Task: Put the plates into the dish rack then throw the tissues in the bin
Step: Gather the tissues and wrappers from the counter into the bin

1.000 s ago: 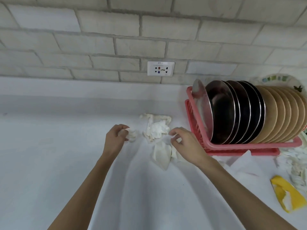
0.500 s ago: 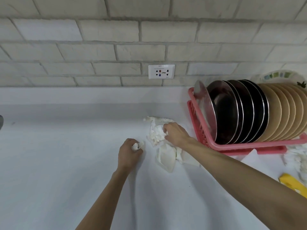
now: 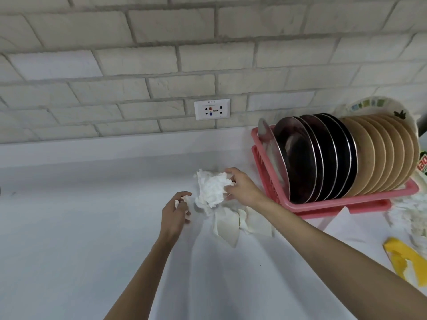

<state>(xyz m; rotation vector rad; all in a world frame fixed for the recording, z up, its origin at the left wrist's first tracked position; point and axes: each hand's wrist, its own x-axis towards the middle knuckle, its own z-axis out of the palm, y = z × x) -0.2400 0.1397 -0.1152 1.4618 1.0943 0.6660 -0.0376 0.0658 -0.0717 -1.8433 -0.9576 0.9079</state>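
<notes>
A white socket plate [image 3: 212, 109] with small coloured markings sits low on a wall [image 3: 138, 65] of pale grey-white bricks. The bricks are laid in staggered courses with darker mortar lines and fill everything above and to either side of the socket. Just below the socket a plain white upstand [image 3: 104, 146] runs along the foot of the wall, and below that spreads the smooth white counter [image 3: 69, 239], softly and evenly lit, with faint grey shadows lying across it.
</notes>
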